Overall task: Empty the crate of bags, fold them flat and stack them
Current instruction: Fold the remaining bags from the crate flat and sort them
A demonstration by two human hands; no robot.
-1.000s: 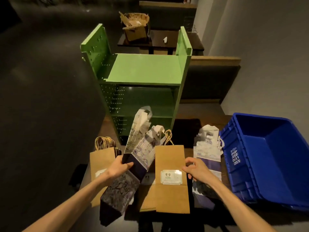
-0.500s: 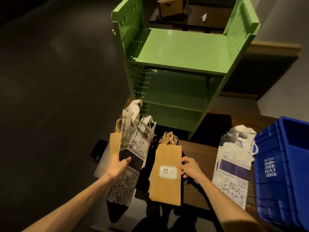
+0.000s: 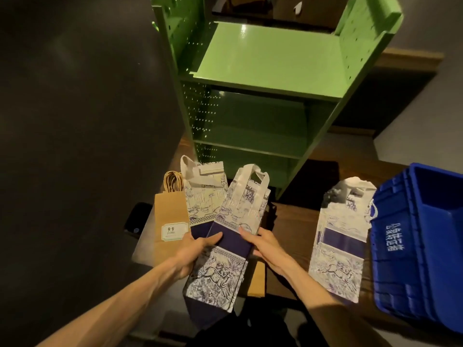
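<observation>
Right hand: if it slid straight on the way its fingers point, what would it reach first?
The right hand points up-left across the patterned bag it holds; beyond lies probably the second patterned bag, though depth is unclear.

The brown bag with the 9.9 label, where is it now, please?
Head view, left: the brown bag lies beside the left hand, partly under a printed bag.

dim light | dark floor [image 3: 75,121] | green shelf unit [image 3: 263,78] | wooden table [image 3: 295,229] | grey wall [image 3: 431,103]

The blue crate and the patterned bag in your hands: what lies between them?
In the head view, another patterned bag lies flat on the wooden table, right beside the blue crate. Bare table separates it from the held bag.
</observation>
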